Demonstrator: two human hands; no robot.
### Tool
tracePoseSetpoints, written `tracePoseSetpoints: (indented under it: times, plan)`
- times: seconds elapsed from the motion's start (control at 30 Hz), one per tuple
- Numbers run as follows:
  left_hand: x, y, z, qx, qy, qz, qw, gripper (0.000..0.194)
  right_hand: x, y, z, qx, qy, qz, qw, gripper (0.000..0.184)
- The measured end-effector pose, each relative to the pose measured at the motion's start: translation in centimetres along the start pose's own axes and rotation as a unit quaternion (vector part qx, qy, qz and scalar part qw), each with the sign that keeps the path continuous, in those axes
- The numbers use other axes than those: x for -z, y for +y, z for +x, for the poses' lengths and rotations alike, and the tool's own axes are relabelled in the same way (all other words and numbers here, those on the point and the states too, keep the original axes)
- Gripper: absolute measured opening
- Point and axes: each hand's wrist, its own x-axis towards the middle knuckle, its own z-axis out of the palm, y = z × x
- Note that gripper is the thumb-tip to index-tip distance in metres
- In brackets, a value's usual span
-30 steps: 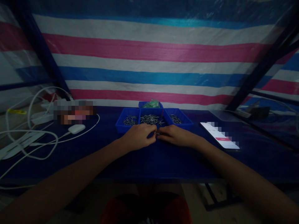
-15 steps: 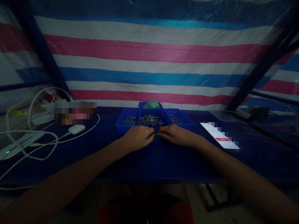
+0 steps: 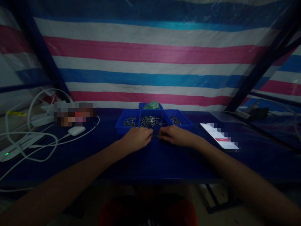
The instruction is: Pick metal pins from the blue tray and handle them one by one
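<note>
A thin, shiny metal pin (image 3: 156,136) spans the small gap between my two hands, just in front of the blue trays. My left hand (image 3: 138,138) has its fingers pinched together at the pin's left end. At the right end, my right hand (image 3: 175,135) pinches it too, palm down with fingers curled. The fingertips are partly hidden and the pin's exact kind is too small to make out. Behind the hands, the left blue tray (image 3: 119,124), the middle tray (image 3: 167,116) and the right tray (image 3: 188,122) hold heaps of similar small metal pieces.
Another blue tray with a green plastic bag (image 3: 151,105) stands farther back. A lit phone (image 3: 218,136) lies on the blue table (image 3: 155,166) at right. White cables (image 3: 56,144) and a white charger (image 3: 76,130) occupy the left side. A striped sheet (image 3: 150,56) hangs behind.
My hands have moved slightly apart, the left one shifting a little left. More of the metal pin shows between them. The camera view has shifted slightly.
</note>
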Motion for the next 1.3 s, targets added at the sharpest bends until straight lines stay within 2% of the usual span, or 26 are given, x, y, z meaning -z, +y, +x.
tracePoseSetpoints:
  times: [0.4, 0.73, 1.07, 1.3]
  plan:
    - [0.12, -0.03, 0.0, 0.008, -0.023, -0.006, 1.0, 0.015, 0.09, 0.04, 0.04, 0.001, 0.007, 0.002, 1.0, 0.007]
    - [-0.4, -0.29, -0.11, -0.001, -0.007, 0.008, 1.0, 0.021, 0.31, -0.26, -0.08, 0.019, 0.002, -0.022, 1.0, 0.019]
    - [-0.4, -0.28, -0.13, 0.01, -0.015, 0.014, 1.0, 0.028, 0.33, -0.07, 0.02, 0.01, 0.012, -0.031, 0.999, 0.02]
    - [0.38, 0.1, -0.08, -0.016, 0.04, -0.015, 0.999, 0.027, 0.28, -0.3, 0.07, -0.011, 0.026, -0.023, 0.999, 0.022]
